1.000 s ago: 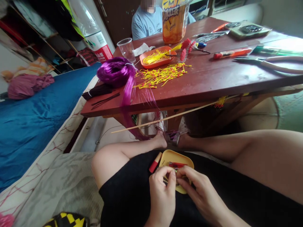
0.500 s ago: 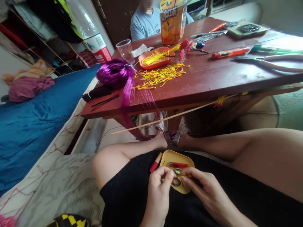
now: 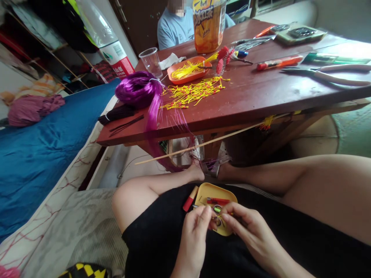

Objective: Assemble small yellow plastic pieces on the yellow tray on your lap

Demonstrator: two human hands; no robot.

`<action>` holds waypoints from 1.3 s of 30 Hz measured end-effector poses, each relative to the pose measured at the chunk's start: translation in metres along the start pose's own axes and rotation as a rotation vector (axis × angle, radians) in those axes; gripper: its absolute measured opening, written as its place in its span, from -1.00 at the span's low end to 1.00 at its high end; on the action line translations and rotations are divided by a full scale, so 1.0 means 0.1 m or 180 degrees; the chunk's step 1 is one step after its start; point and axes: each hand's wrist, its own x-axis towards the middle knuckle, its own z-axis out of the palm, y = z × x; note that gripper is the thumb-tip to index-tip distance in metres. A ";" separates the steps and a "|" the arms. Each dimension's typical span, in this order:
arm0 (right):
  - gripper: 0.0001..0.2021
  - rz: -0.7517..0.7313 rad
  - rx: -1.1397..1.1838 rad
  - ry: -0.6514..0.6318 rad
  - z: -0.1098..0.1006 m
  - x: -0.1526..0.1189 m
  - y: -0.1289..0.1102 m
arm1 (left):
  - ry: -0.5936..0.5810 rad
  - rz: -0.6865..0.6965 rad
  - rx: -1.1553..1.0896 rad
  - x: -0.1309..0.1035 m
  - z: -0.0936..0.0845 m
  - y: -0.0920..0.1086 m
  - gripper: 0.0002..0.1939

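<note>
Both hands meet over a small yellow tray (image 3: 205,190) on my lap. My left hand (image 3: 195,229) is closed in a pinch, thumb against forefinger. What it holds is too small to make out; a thin grey tip shows beside its fingers. My right hand (image 3: 246,224) pinches a thin yellow strand (image 3: 220,217) close to the left fingertips. In the tray, partly behind the fingers, lie a red stick-like item (image 3: 218,201) and dark rings like scissor handles, with a bright green bit. Against the tray's left side rests a red and tan tube (image 3: 190,199).
On the red-brown table (image 3: 232,104) are purple fibre (image 3: 136,89), yellow red-tipped strands (image 3: 197,92), an orange dish (image 3: 188,80), pliers (image 3: 327,73) and bottles. A thin stick (image 3: 199,146) juts out below the table edge. A person in a blue shirt (image 3: 175,27) sits across.
My fingers have shifted slightly, and both hands keep their pinch over the tray. The whole view has moved a little, so the table things appear slightly further left.
</note>
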 end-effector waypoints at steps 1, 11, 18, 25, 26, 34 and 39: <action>-0.71 0.0013 -0.0063 0.0006 0.00 0.00 0.00 | -0.0104 0.0006 0.0144 0.01 0.00 0.01 -0.65; -0.82 0.0122 -0.2534 -0.0052 -0.37 0.23 0.30 | 0.0313 0.0110 0.0193 0.13 -0.24 -0.01 -0.71; -0.69 0.0386 -0.3198 -0.0309 0.09 0.27 0.63 | 0.0217 0.0089 0.0037 0.14 -0.19 -0.11 -0.69; -0.73 0.0516 -0.2840 -0.0044 -0.18 0.11 0.50 | 0.0283 0.0225 -0.0065 0.05 -0.18 -0.11 -0.68; -0.73 0.0512 -0.2725 0.0057 -0.24 0.07 0.42 | 0.0254 0.0264 -0.0053 0.04 -0.17 -0.10 -0.68; -0.74 0.0424 0.0441 0.0520 -0.04 -0.05 -0.13 | -0.0170 0.0390 0.0229 -0.06 -0.07 -0.04 -0.71; -0.81 0.0002 0.0154 0.0591 0.03 -0.06 -0.06 | -0.0324 0.0237 0.0031 -0.13 -0.06 -0.04 -0.71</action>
